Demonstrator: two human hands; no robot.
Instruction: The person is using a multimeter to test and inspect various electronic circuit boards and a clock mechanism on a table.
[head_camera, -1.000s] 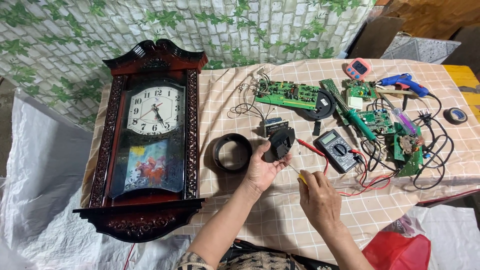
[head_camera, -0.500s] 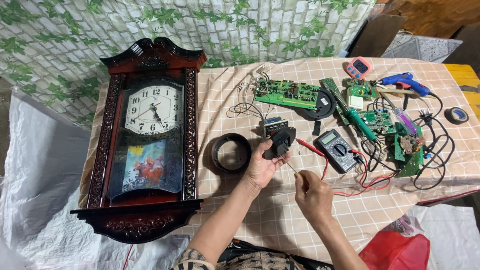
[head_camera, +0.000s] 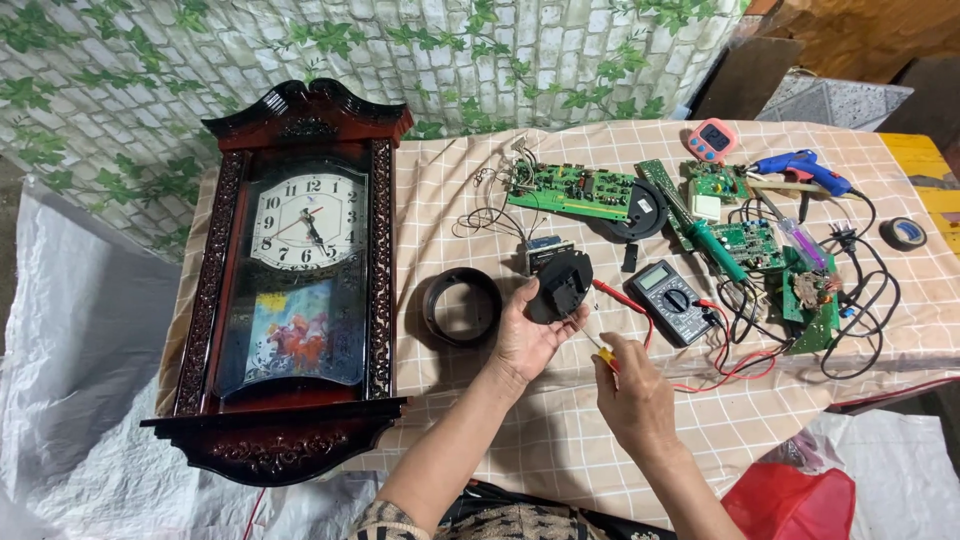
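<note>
Black round clock movement (head_camera: 562, 286) sits tilted above the checked tablecloth (head_camera: 560, 440), its flat face turned toward the camera, just right of a black ring (head_camera: 461, 307). Left hand (head_camera: 528, 335) cups it from below, fingers curled round its edge. Right hand (head_camera: 632, 392) pinches a small yellow-handled screwdriver (head_camera: 603, 353), tip angled up-left toward the movement.

Far side I see white brick-pattern wall covering (head_camera: 560, 50) with green leaf print. Desk (head_camera: 520, 450) under beige checked cloth fills centre. White plastic sheeting (head_camera: 70, 350) on left, beside desk. Far right: dark wooden boards (head_camera: 860, 40), yellow surface (head_camera: 915, 155) at edge. Light even, soft, no hard shadows.
</note>
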